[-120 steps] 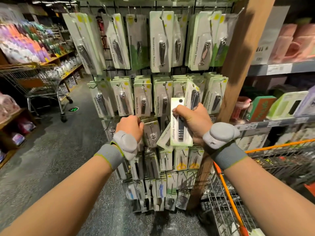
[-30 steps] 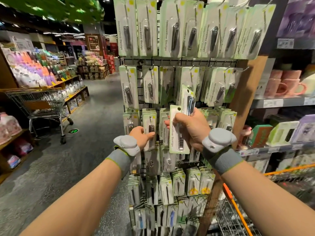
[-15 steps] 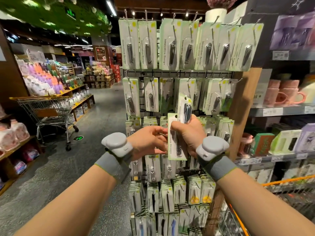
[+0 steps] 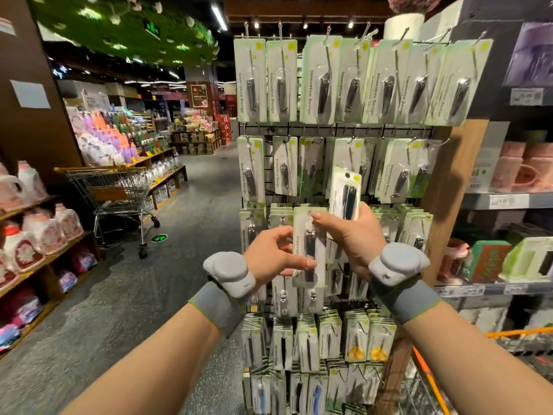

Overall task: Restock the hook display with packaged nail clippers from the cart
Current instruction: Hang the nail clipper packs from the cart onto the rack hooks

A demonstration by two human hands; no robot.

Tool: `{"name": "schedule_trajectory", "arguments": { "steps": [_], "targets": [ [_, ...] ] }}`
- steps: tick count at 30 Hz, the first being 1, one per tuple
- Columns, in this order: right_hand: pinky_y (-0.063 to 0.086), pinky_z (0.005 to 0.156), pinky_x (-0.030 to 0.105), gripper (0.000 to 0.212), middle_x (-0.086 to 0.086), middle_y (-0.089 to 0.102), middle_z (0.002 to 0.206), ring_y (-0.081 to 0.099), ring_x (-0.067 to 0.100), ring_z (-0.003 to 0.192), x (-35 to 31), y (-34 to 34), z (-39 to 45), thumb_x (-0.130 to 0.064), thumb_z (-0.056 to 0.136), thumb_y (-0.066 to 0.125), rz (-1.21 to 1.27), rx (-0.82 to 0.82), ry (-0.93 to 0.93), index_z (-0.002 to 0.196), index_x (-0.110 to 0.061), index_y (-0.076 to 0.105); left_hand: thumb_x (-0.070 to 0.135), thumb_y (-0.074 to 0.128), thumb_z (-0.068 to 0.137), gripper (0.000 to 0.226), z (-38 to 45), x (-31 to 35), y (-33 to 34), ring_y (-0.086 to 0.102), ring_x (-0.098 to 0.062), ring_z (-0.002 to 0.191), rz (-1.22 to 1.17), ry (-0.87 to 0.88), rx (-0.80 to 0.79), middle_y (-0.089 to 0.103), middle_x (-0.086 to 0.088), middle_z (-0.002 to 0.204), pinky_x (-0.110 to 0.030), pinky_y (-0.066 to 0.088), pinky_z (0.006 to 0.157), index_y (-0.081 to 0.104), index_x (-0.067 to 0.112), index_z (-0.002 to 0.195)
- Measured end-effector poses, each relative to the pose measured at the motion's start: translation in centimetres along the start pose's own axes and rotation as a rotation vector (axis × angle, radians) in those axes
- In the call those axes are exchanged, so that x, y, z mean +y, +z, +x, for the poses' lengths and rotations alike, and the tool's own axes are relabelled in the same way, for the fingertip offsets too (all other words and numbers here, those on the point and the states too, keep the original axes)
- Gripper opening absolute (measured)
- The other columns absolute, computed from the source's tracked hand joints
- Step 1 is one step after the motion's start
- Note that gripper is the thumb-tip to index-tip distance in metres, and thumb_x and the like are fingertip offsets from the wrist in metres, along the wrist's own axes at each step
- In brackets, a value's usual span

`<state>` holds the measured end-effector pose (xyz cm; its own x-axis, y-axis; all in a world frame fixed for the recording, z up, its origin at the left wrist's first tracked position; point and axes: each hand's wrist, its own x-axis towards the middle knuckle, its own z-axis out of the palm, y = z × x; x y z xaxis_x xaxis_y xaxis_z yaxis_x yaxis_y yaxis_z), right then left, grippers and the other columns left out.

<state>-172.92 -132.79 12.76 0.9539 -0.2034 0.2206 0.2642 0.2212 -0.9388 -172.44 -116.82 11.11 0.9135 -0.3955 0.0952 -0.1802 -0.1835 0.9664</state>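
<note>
Now one nail clipper pack (image 4: 309, 247) is pinched by the left hand (image 4: 273, 259) while others (image 4: 344, 193) are gripped by the right hand (image 4: 353, 238); a loosened pinch could drop it.

Both arms raised, left hand (image 4: 273, 256) fingers pinching, right hand (image 4: 348, 238) gripping

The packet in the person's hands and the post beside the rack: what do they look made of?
The packet looks like printed card under a clear plastic blister, since it glints over the clipper. The clipper inside looks like polished metal, dark and shiny. The post looks like wood or wood veneer with a matte brown grain.
</note>
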Motion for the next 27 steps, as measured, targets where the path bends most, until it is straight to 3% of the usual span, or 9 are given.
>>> {"name": "schedule_trajectory", "arguments": {
  "steps": [5, 9, 13, 16, 19, 22, 27],
  "targets": [
    [0.059, 0.072, 0.028, 0.033, 0.016, 0.067, 0.092, 0.067, 0.021, 0.079, 0.3, 0.2, -0.5, 0.002, 0.081, 0.067, 0.113, -0.03, -0.001, 0.112, 0.003, 0.054, -0.001, 0.074, 0.074, 0.037, -0.6, -1.1, -0.7, 0.067, -0.013, 0.082, -0.03, -0.024, 0.004, 0.072, 0.001, 0.083, -0.039, 0.051, 0.085, 0.064, 0.018, 0.103],
    [0.057, 0.059, 0.025, 0.026, 0.01, 0.066, 0.083, 0.066, 0.013, 0.065, 0.7, 0.2, -0.4, -0.013, 0.089, 0.061, 0.112, -0.025, 0.014, 0.112, -0.003, 0.055, -0.008, 0.069, 0.076, 0.042, -0.8, -2.6, -1.9, 0.066, -0.017, 0.085, -0.089, -0.05, 0.076, 0.072, -0.001, 0.085, -0.046, 0.05, 0.091, 0.061, 0.013, 0.111],
    [0.054, 0.053, 0.024, 0.02, 0.011, 0.068, 0.076, 0.065, 0.011, 0.056, 1.9, 1.0, -0.2, -0.03, 0.097, 0.048, 0.034, -0.069, 0.084, 0.102, -0.012, 0.056, -0.006, 0.065, 0.081, 0.036, -0.8, -4.2, -3.5, 0.065, -0.023, 0.093, -0.137, -0.089, 0.179, 0.07, -0.005, 0.096, -0.054, 0.047, 0.094, 0.061, 0.018, 0.107],
    [0.056, 0.061, 0.028, 0.019, 0.012, 0.068, 0.086, 0.068, 0.013, 0.066, 3.2, 2.2, -0.3, -0.027, 0.099, 0.045, 0.01, -0.136, 0.107, 0.105, -0.012, 0.055, 0.002, 0.061, 0.086, 0.026, -0.7, -5.0, -4.4, 0.063, -0.026, 0.099, -0.181, -0.095, 0.233, 0.067, -0.011, 0.109, -0.054, 0.047, 0.095, 0.06, 0.012, 0.11],
    [0.057, 0.073, 0.036, 0.018, 0.012, 0.067, 0.099, 0.069, 0.019, 0.083, 4.4, 3.2, -0.2, -0.018, 0.096, 0.05, 0.057, -0.185, 0.104, 0.11, -0.008, 0.055, 0.002, 0.061, 0.087, 0.029, -0.5, -5.4, -5.1, 0.062, -0.028, 0.103, -0.162, -0.065, 0.288, 0.066, -0.015, 0.113, -0.054, 0.046, 0.097, 0.058, 0.006, 0.115],
    [0.058, 0.077, 0.034, 0.019, 0.01, 0.069, 0.1, 0.068, 0.018, 0.087, 5.2, 4.1, 0.1, -0.013, 0.094, 0.054, 0.07, -0.169, 0.13, 0.111, -0.006, 0.058, 0.002, 0.062, 0.086, 0.033, 0.0, -5.5, -5.8, 0.062, -0.03, 0.107, -0.121, -0.037, 0.295, 0.065, -0.015, 0.115, -0.052, 0.047, 0.096, 0.056, 0.006, 0.118],
    [0.051, 0.092, 0.042, 0.02, 0.011, 0.069, 0.109, 0.065, 0.025, 0.102, 6.2, 4.2, 0.8, -0.014, 0.091, 0.06, 0.017, -0.135, 0.18, 0.11, -0.01, 0.062, 0.005, 0.062, 0.087, 0.032, 1.3, -5.7, -6.6, 0.063, -0.029, 0.105, -0.049, -0.008, 0.312, 0.066, -0.013, 0.114, -0.049, 0.049, 0.094, 0.056, 0.007, 0.118]
  ]
}}
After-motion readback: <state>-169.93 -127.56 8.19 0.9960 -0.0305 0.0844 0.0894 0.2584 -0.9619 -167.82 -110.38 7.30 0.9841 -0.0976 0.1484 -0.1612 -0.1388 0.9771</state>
